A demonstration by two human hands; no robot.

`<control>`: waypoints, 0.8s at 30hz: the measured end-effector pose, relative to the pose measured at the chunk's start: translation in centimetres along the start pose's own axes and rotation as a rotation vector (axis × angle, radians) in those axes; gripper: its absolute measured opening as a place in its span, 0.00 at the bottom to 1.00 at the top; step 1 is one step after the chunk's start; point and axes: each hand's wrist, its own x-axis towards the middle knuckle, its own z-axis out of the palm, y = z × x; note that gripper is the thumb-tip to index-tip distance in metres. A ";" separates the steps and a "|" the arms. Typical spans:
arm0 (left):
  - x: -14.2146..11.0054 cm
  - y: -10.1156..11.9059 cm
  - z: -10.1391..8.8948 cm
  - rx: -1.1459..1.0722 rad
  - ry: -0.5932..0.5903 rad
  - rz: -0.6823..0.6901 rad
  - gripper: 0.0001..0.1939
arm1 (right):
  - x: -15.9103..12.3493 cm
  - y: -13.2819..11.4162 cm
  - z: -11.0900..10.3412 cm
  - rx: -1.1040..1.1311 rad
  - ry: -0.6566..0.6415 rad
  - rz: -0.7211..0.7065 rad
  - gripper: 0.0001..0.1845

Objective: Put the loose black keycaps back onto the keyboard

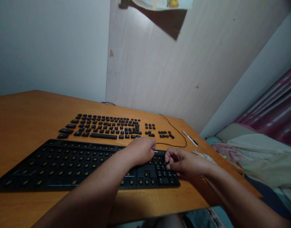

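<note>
Computer keyboard [88, 165], mostly stripped of caps, across lower left to lower centre. 2 hands over it: left hand [142, 150] loosely fisted, right hand [180, 161] half-curled at number pad [163, 173]; can't tell if either grips anything. Loose keycaps [103, 136] in rows, mid-frame.

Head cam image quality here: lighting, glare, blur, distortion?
Head view: dim, uneven light; soft bright patch high on the wall panel; shadow on the desk beneath the right forearm; faint glare lines on the keyboard; wide-angle stretch toward its left end; loose keycaps too small and soft for reading legends; top-right corner darkened.
</note>
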 end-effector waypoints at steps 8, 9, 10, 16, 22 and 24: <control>0.0 0.1 -0.2 0.007 -0.004 -0.001 0.08 | -0.7 0.3 1.1 0.115 0.128 -0.076 0.11; -0.1 0.1 -0.2 0.006 -0.006 0.002 0.08 | -0.9 0.3 1.5 0.156 0.203 -0.127 0.10; -0.1 0.2 -0.3 0.006 -0.009 0.004 0.08 | -1.1 0.4 1.9 0.190 0.284 -0.183 0.09; 0.1 0.0 -0.1 0.000 -0.008 0.015 0.08 | -2.9 1.0 3.5 -0.005 0.481 -0.328 0.03; 0.1 -0.1 -0.1 -0.005 -0.010 0.002 0.08 | -3.3 1.8 3.8 -0.154 0.490 -0.319 0.03; 0.0 -0.1 -0.1 -0.003 -0.010 0.003 0.08 | -3.2 1.9 3.7 -0.148 0.491 -0.319 0.03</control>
